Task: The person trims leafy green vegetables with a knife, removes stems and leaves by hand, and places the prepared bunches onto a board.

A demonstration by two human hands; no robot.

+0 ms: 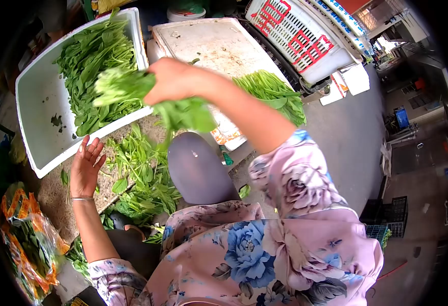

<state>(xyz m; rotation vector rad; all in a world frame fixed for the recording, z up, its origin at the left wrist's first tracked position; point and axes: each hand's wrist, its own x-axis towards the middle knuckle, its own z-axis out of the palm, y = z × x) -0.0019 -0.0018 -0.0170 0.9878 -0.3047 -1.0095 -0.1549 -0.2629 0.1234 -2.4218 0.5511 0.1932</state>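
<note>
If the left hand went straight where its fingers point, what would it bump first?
The left hand would probably bump the near rim of the white box. Its height is unclear, though: if above the rim, it might meet the leafy greens inside first.

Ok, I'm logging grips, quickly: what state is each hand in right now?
Left hand: open, holding nothing, near the white rectangular foam box.
Right hand: closed, holding a bunch of green leafy vegetables with pale stems.

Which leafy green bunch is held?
The green leafy bunch in the right hand; other greens lie unheld in the rectangular white foam box or outside it.
</note>
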